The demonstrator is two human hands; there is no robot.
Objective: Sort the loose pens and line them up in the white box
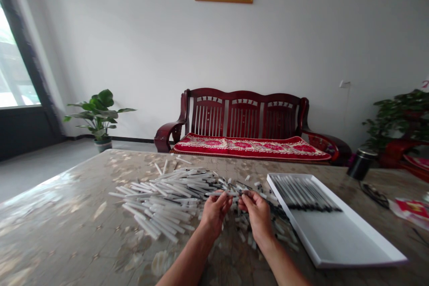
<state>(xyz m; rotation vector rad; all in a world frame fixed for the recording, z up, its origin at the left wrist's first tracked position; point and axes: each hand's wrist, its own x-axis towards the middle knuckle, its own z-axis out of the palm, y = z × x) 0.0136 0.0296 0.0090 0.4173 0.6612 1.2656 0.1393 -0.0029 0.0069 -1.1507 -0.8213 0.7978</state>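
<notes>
My left hand [215,214] pinches a translucent white pen barrel [212,194], held roughly level above the table. Close beside it on the right, my right hand [257,214] has its fingers pinched at the barrel's other end, around a small dark piece too small to make out. Left of my hands lies a heap of white pen barrels [164,203], pointing various ways. Small pen parts, pale and black, are scattered around and under my right hand. To the right, a shallow white box [348,237] holds a row of pens [308,192] with black ends towards me.
The table [83,228] has a patterned cover. A black cylindrical container [362,164], a dark cable [374,194] and a red-and-white packet [410,211] are at the right. Beyond stands a dark red wooden bench [246,116], with a potted plant [100,114] to its left.
</notes>
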